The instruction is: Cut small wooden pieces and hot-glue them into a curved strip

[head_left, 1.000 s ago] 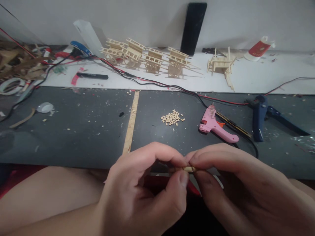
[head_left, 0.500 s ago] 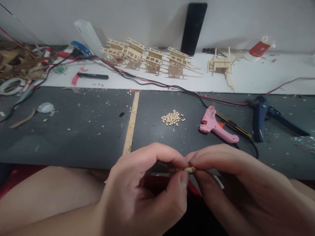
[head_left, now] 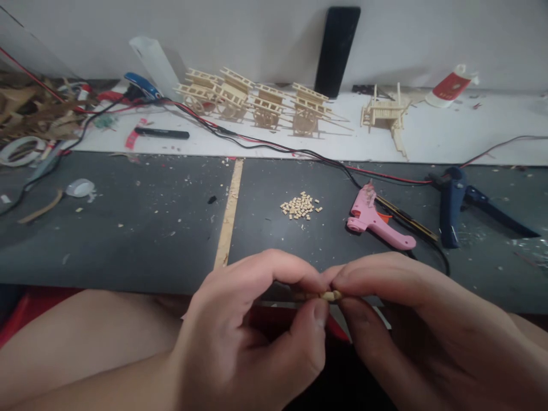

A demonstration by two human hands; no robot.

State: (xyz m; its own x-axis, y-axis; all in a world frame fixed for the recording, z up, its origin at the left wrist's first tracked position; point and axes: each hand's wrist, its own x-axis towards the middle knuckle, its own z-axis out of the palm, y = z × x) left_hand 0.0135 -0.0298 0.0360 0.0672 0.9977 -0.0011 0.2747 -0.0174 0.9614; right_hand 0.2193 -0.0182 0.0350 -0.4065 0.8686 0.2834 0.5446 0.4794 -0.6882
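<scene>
My left hand and my right hand meet at the near edge of the dark work mat. Both pinch the same small pale wooden piece between thumb and fingertips; most of it is hidden by the fingers. A little heap of tiny wooden blocks lies on the mat beyond my hands. A pink glue gun rests to the right of the heap, its nozzle pointing away from me.
Several small wooden cart models and one more model stand on the white board at the back. A dark blue glue gun lies at right. Red and black wires cross the bench. A black phone leans on the wall. Scraps and tape lie at left.
</scene>
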